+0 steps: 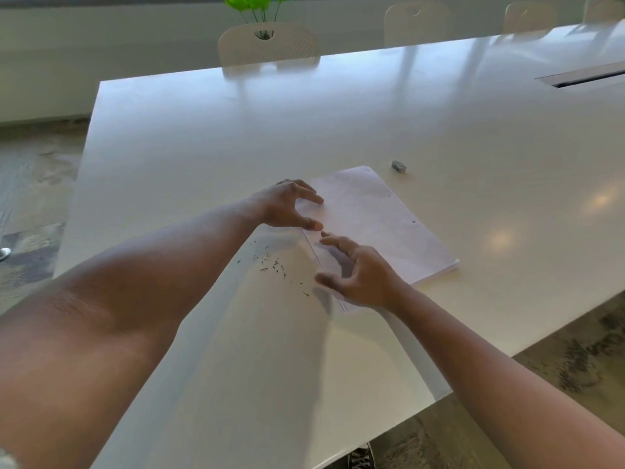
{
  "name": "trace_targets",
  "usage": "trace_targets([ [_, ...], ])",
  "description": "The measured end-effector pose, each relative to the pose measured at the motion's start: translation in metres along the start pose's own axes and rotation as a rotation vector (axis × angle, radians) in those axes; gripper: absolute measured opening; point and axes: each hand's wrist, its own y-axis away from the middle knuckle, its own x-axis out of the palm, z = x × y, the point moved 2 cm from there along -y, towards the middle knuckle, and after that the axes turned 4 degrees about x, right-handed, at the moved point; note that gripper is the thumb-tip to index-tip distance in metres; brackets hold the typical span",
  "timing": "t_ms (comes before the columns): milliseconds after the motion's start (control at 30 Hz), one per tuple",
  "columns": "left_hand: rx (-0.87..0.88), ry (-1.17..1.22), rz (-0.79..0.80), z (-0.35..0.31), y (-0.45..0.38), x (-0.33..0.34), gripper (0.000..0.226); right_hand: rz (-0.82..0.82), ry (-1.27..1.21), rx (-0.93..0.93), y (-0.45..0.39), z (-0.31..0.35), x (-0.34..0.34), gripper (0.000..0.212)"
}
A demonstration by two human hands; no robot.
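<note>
A stack of white paper [382, 225] lies flat on the white table [236, 147]. My left hand [287, 204] is at the stack's far left corner, fingers spread and loosely bent, fingertips on or just above the top sheet. My right hand [362, 275] is at the stack's near left edge, fingers spread and bent over the paper, thumb blurred toward the table. Neither hand clearly grips a sheet. Several small dark staples [274, 265] lie scattered on the table just left of the stack.
A small grey staple remover or eraser-like object [399, 166] sits beyond the stack's far corner. White chairs [269, 49] line the table's far side, with a green plant [257, 5] behind. A cable slot [588, 79] is at the far right. The table's near edge runs at my right.
</note>
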Motion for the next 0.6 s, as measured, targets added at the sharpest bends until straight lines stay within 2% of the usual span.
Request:
trace_targets([
  [133,-0.018,0.03,0.031,0.001,0.001,0.002,0.076,0.24,0.106,0.026,0.008,-0.009,-0.019,0.083],
  [333,-0.024,0.064,0.025,-0.001,-0.001,0.0,0.076,0.354,0.197,0.068,0.015,-0.016,-0.036,0.077],
  [400,-0.027,0.061,0.024,-0.001,-0.002,-0.001,0.076,0.279,0.159,0.096,0.019,-0.017,-0.028,0.073],
  [533,-0.03,0.055,0.028,0.001,-0.004,-0.001,0.077,-0.049,0.041,0.194,0.027,-0.013,-0.006,0.057],
  [600,-0.026,0.057,0.026,0.001,-0.003,0.0,0.077,-0.135,0.029,0.235,0.034,-0.008,0.003,0.052],
])
